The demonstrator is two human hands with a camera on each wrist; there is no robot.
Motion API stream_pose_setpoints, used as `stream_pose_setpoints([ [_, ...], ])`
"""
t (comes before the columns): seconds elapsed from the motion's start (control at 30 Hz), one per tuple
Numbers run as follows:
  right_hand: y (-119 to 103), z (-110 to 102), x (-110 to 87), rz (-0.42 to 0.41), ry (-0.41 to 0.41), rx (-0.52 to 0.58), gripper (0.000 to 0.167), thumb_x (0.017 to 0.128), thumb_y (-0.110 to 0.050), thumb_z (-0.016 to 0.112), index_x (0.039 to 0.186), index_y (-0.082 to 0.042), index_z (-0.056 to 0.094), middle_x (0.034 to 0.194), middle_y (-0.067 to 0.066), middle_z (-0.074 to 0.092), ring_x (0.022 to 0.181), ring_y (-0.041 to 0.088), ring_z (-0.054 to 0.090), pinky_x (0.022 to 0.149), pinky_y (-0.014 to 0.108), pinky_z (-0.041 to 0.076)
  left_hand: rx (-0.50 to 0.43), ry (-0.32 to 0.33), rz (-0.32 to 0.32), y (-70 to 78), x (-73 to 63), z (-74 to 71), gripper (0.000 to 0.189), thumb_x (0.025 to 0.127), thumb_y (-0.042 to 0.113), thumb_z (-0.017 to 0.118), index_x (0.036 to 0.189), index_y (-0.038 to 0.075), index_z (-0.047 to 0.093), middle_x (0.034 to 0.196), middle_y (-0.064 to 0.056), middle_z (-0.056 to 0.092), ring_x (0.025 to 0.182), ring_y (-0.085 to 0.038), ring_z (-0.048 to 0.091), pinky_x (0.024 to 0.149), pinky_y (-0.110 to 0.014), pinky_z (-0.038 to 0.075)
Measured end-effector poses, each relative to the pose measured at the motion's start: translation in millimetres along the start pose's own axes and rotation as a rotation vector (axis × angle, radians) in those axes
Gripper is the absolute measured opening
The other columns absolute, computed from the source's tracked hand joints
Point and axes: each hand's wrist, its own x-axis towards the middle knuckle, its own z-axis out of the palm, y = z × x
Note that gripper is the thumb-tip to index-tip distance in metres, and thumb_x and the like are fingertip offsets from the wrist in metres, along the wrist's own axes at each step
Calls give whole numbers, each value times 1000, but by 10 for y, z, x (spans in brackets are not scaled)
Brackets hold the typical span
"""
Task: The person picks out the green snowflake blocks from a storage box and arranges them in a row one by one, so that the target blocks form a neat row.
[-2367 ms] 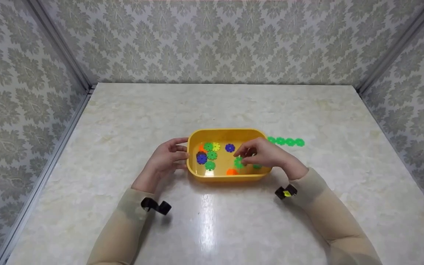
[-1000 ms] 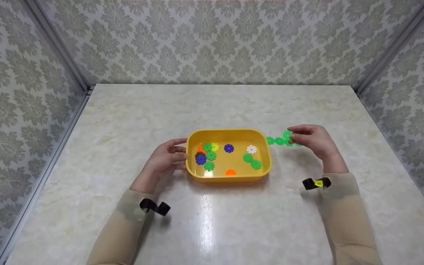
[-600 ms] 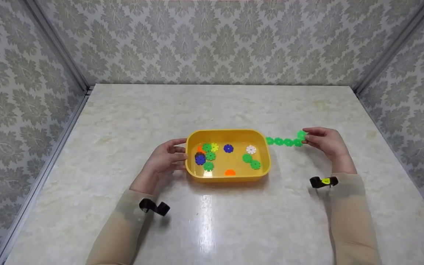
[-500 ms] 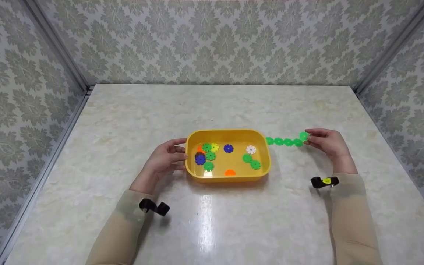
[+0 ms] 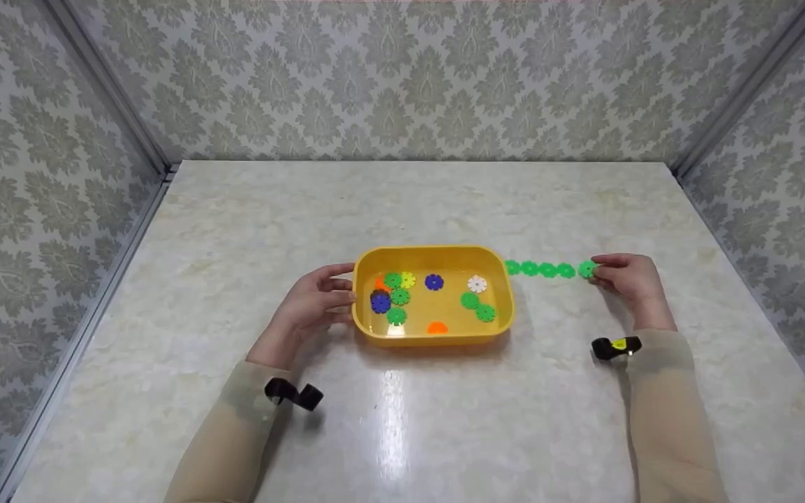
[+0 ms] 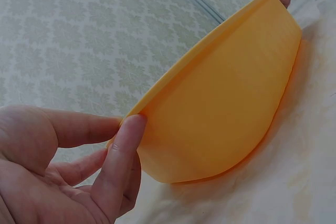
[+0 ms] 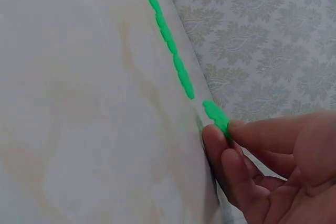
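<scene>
In the head view, a yellow plastic tray (image 5: 434, 340) stands mid-table with notched plastic discs inside. At its left end is my left hand (image 5: 313, 302); the left wrist view shows fingertips (image 6: 131, 124) holding the rim of the tray (image 6: 220, 93). My right hand (image 5: 629, 278) pinches a green snowflake disc (image 5: 587, 270) between thumb and fingers. That disc (image 7: 214, 115) is in line with the end of a row of green discs (image 5: 548, 270), with a small gap between. The row (image 7: 168, 35) runs rightward from behind the tray's right end.
Inside the tray lie a blue disc (image 5: 434, 282), a white disc (image 5: 477, 283), an orange disc (image 5: 437, 327) and a pair of overlapping green discs (image 5: 486, 312). A mixed cluster with a yellow disc (image 5: 408, 280) is at its left. Patterned walls (image 5: 427, 84) border the table.
My right hand has gone from inside the tray to the right with a green disc, then lowered it from above the row to the row's right end. The left hand has stayed at the tray.
</scene>
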Motion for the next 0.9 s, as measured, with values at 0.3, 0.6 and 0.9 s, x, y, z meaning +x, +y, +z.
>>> stream_pose_setpoints([
  [0.3, -9, 66, 8, -14, 29, -23, 43, 102, -7, 60, 143, 6, 56, 140, 23, 55, 80, -4, 67, 82, 17, 60, -22, -8, 13, 8, -6, 6, 63, 94, -3, 68, 151, 13, 49, 120, -10, 59, 82, -15, 69, 71, -31, 65],
  [0.6, -23, 86, -25, -35, 30, -29, 44, 102, -8, 59, 143, 7, 54, 142, 26, 54, 80, -4, 66, 82, 17, 60, -20, -2, 3, 12, -13, 15, 63, 93, -4, 69, 151, 14, 49, 122, -12, 60, 85, -17, 69, 71, -30, 65],
  [0.9, -8, 93, -11, -8, 50, -42, 42, 103, -11, 59, 142, 6, 56, 140, 23, 56, 78, -2, 66, 80, 18, 60, -37, -8, 0, 3, -15, 9, 64, 93, -5, 69, 151, 13, 48, 120, -11, 60, 84, -17, 68, 69, -29, 65],
])
